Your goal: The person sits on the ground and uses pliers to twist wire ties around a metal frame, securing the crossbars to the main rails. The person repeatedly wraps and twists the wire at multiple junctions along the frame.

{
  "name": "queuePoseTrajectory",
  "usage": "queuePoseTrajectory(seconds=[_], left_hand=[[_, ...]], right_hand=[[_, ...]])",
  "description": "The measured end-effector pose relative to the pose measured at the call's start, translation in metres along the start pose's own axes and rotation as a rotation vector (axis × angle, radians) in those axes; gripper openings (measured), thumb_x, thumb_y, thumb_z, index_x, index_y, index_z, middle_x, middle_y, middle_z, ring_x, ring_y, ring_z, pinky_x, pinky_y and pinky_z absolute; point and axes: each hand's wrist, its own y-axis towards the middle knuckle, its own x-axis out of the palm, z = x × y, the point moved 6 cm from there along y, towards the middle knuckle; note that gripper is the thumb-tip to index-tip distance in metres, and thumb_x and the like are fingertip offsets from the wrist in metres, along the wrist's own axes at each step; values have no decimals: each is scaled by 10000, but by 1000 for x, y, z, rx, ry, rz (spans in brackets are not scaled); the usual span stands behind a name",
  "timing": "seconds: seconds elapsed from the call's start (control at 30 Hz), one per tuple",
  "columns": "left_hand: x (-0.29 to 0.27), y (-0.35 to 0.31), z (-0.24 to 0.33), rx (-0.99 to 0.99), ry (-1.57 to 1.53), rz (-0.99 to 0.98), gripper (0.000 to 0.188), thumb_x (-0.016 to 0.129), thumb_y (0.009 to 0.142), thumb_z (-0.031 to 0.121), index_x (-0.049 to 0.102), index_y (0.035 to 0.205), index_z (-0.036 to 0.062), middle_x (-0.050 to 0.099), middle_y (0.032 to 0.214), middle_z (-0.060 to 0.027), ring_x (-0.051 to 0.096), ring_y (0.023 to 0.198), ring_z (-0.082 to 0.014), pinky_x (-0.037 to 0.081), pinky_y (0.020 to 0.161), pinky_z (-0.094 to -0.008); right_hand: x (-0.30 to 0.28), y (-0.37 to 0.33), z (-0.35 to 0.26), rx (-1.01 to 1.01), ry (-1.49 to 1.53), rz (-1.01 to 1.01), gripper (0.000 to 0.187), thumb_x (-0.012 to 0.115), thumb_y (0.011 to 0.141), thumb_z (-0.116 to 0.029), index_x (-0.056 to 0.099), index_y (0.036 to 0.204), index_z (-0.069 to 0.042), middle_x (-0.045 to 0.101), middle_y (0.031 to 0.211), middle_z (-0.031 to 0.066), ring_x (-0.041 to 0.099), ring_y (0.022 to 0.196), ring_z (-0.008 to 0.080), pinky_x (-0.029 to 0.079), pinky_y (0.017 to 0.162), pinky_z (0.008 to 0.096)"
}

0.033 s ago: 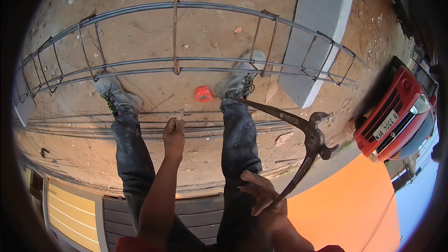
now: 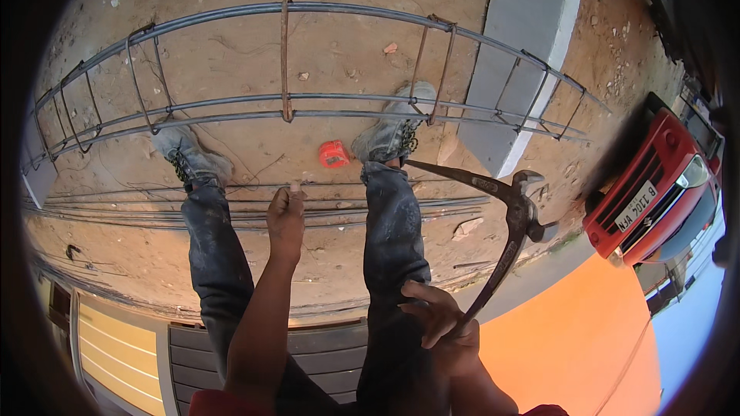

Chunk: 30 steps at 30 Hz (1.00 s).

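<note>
My right hand [image 2: 437,316] is closed round one handle of a pair of dark steel pincers [image 2: 518,219]. The pincers are spread wide, their jaws facing right and the other handle reaching out toward my right shoe. My left hand [image 2: 286,219] hovers between my legs, fingers pressed together; what they hold, if anything, is too small to name. Beyond both hands, a long cage of steel rebar [image 2: 362,115] runs across, with thin rusty stirrups [image 2: 286,62] round its bars. Neither hand touches the cage.
A small bright red object [image 2: 333,154] lies on the dirt between my shoes. Several loose thin rods [image 2: 339,212] lie across the ground beneath my left hand. A grey block [image 2: 516,54] sits under the cage's right part. A red car [image 2: 655,185] stands at the right.
The pincers have tipped slightly, their jaws shifting a little upward in the picture. My left hand has moved up slightly. The cage has barely shifted.
</note>
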Motion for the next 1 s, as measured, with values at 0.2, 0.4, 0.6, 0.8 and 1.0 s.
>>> queuePoseTrajectory(seconds=[0.2,0.4,0.6,0.8,1.0], left_hand=[[29,-26,58,36,-162,-91,303,481,1039,348,559,904,87,344,640,65,281,546,-20,248,483,-211],[54,-45,82,141,-222,-71,283,510,1026,332,571,1052,57,530,707,18,482,615,-68,377,559,-233],[101,-71,120,268,-121,-144,214,549,1008,249,568,1098,57,669,954,-62,646,872,-153,465,791,-287],[132,-88,177,522,-20,-155,128,642,948,134,641,998,16,659,956,-64,607,853,-127,475,786,-276],[100,-71,254,608,667,-75,313,740,869,170,662,1133,19,656,1035,-61,606,937,-162,484,811,-278]], right_hand=[[-74,57,-43,64,-244,226,177,380,586,127,467,605,-26,661,1026,273,688,856,319,556,815,423],[-134,164,-59,69,-829,359,181,455,725,61,586,847,32,662,927,155,589,718,256,484,722,378],[-109,152,-90,-502,-1177,727,407,597,784,22,546,1184,-38,553,1122,139,540,1072,324,427,936,420],[-6,169,-74,-349,-995,-94,240,638,882,-87,645,1120,-52,659,964,143,654,892,303,505,756,345],[28,214,-36,43,-461,-42,180,597,928,-95,688,1068,-27,647,707,77,570,603,153,461,607,291]])
